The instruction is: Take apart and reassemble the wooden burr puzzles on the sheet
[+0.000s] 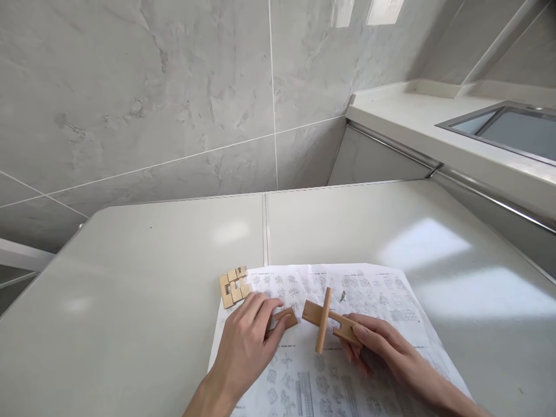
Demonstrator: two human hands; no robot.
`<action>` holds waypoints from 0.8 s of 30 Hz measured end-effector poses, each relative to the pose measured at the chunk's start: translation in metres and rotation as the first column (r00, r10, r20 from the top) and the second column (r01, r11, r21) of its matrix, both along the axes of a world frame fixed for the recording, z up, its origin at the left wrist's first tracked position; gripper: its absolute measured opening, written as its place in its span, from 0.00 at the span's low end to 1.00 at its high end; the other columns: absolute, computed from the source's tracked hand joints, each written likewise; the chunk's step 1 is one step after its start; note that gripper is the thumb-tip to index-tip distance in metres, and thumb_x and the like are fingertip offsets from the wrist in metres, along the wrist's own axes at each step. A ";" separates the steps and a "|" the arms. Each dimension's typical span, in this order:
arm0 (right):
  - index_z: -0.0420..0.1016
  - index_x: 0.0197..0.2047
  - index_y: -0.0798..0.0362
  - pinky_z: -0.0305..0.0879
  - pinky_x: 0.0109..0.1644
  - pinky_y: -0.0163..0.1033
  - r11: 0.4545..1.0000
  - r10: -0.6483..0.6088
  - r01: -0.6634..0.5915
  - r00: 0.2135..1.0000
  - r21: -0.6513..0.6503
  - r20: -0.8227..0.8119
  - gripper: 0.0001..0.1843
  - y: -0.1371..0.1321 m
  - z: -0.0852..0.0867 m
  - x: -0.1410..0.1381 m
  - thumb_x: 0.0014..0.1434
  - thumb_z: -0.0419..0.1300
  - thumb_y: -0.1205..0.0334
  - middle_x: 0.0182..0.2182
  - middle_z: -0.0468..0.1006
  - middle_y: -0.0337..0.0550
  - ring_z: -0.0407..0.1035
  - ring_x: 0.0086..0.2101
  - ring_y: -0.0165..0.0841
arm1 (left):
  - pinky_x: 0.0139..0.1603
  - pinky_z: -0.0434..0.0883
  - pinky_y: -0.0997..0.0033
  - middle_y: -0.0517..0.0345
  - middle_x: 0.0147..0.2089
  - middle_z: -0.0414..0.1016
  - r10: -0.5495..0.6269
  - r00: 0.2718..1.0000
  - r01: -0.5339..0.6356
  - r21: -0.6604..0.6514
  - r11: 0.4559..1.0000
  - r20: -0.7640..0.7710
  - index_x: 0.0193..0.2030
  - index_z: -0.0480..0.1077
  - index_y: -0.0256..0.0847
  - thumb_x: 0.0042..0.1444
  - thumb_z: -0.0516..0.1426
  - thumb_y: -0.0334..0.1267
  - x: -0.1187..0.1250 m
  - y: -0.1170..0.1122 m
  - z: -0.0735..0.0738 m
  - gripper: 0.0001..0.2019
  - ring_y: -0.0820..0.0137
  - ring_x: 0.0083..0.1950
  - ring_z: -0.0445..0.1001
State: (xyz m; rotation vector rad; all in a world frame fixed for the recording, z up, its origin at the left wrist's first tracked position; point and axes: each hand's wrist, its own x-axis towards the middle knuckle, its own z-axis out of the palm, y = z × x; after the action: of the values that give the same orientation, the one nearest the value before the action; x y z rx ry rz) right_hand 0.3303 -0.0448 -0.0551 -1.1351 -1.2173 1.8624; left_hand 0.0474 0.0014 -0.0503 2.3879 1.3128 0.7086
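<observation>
My right hand (376, 344) is closed on a cross of two notched wooden bars (325, 318), gripping one end of the flatter bar while the other bar stands across it. My left hand (247, 341) lies palm down on a printed instruction sheet (382, 301), fingers curled over a single small wooden piece (286, 317) and touching it. A flat cluster of notched wooden pieces (233, 285), one marked with a handwritten 3, rests at the sheet's upper left corner, just beyond my left fingertips.
The sheet lies on a pale grey table (130, 301) with a seam down its middle. Grey tiled wall stands behind. A white counter (417, 121) with a steel sink (508, 127) runs along the right.
</observation>
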 end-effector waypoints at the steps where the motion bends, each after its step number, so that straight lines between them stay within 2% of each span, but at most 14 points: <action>1: 0.74 0.35 0.52 0.67 0.38 0.41 1.000 0.009 -0.009 1.000 0.006 0.006 0.29 0.000 0.000 0.001 0.78 0.53 0.37 0.32 0.72 0.40 0.67 0.31 0.35 | 0.35 0.77 0.66 0.52 0.45 0.79 -0.005 1.000 0.005 0.000 1.000 0.016 0.55 0.73 0.44 0.77 0.56 0.40 0.000 -0.001 0.000 0.06 0.63 0.41 0.78; 4: 0.73 0.34 0.51 0.67 0.39 0.41 0.999 0.040 -0.041 0.999 0.028 0.024 0.29 -0.001 -0.001 0.002 0.78 0.53 0.37 0.31 0.72 0.40 0.68 0.31 0.35 | 0.47 0.84 0.61 0.47 0.57 0.77 -0.034 0.996 0.039 -0.053 0.998 0.081 0.63 0.70 0.47 0.75 0.59 0.36 0.003 -0.006 0.002 0.13 0.58 0.54 0.80; 7: 0.72 0.34 0.51 0.66 0.39 0.41 0.996 0.070 -0.072 0.997 0.055 0.034 0.29 -0.002 -0.001 0.003 0.78 0.53 0.37 0.31 0.72 0.39 0.68 0.31 0.35 | 0.62 0.83 0.52 0.47 0.65 0.73 -0.082 0.981 0.116 -0.193 0.974 0.175 0.68 0.66 0.52 0.67 0.62 0.31 0.006 -0.014 0.008 0.25 0.55 0.67 0.75; 10: 0.74 0.34 0.51 0.66 0.40 0.41 0.992 0.100 -0.102 0.994 0.075 0.034 0.30 -0.003 0.003 0.004 0.77 0.53 0.35 0.30 0.73 0.40 0.68 0.31 0.36 | 0.72 0.76 0.43 0.45 0.78 0.61 -0.145 0.945 0.252 -0.368 0.895 0.294 0.79 0.53 0.56 0.54 0.71 0.31 0.010 -0.022 0.013 0.50 0.46 0.78 0.64; 12: 0.74 0.33 0.51 0.66 0.41 0.42 0.988 0.131 -0.134 0.990 0.080 0.050 0.31 -0.004 0.006 0.004 0.77 0.52 0.34 0.29 0.73 0.40 0.69 0.31 0.36 | 0.75 0.70 0.36 0.44 0.83 0.54 -0.144 0.926 0.303 -0.464 0.832 0.348 0.83 0.45 0.60 0.48 0.77 0.39 0.011 -0.026 0.013 0.62 0.41 0.81 0.60; 13: 0.74 0.33 0.51 0.66 0.41 0.42 0.984 0.153 -0.158 0.987 0.083 0.057 0.32 -0.004 0.007 0.004 0.76 0.52 0.34 0.29 0.73 0.40 0.69 0.31 0.36 | 0.76 0.68 0.33 0.44 0.84 0.53 -0.135 0.922 0.316 -0.504 0.804 0.362 0.83 0.43 0.61 0.47 0.79 0.44 0.011 -0.027 0.013 0.65 0.39 0.81 0.59; 15: 0.72 0.31 0.50 0.67 0.40 0.42 0.974 0.199 -0.204 0.978 0.094 0.064 0.33 -0.003 0.009 0.003 0.76 0.51 0.33 0.28 0.74 0.40 0.69 0.30 0.36 | 0.77 0.65 0.30 0.45 0.84 0.54 -0.121 0.921 0.328 -0.564 0.758 0.371 0.83 0.45 0.63 0.46 0.80 0.50 0.011 -0.029 0.012 0.65 0.38 0.81 0.59; 17: 0.71 0.30 0.50 0.66 0.38 0.41 0.968 0.221 -0.225 0.974 0.109 0.055 0.33 -0.003 0.009 0.001 0.75 0.51 0.32 0.27 0.73 0.40 0.69 0.29 0.36 | 0.77 0.64 0.28 0.46 0.82 0.58 -0.128 0.926 0.329 -0.588 0.739 0.356 0.81 0.51 0.64 0.47 0.79 0.52 0.012 -0.030 0.010 0.60 0.38 0.82 0.58; 20: 0.69 0.29 0.50 0.64 0.35 0.39 0.970 0.217 -0.221 0.975 0.104 0.047 0.34 -0.003 0.007 0.000 0.74 0.52 0.30 0.25 0.72 0.39 0.68 0.28 0.35 | 0.77 0.62 0.26 0.47 0.78 0.66 -0.160 0.935 0.321 -0.566 0.760 0.316 0.79 0.58 0.61 0.47 0.79 0.53 0.013 -0.031 0.007 0.55 0.37 0.82 0.57; 24: 0.66 0.28 0.50 0.58 0.32 0.38 0.975 0.207 -0.211 0.977 0.070 0.053 0.35 -0.006 0.003 -0.001 0.73 0.53 0.28 0.23 0.69 0.37 0.63 0.24 0.32 | 0.78 0.61 0.27 0.49 0.77 0.69 -0.169 0.935 0.321 -0.541 0.777 0.312 0.78 0.59 0.61 0.45 0.80 0.50 0.014 -0.031 0.007 0.56 0.39 0.82 0.59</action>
State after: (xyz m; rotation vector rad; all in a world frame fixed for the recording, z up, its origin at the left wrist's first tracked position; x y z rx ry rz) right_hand 0.3290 -0.0505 -0.0520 -1.0467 -1.4695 1.9341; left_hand 0.0610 -0.0296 -0.0437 1.8440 0.9112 0.4188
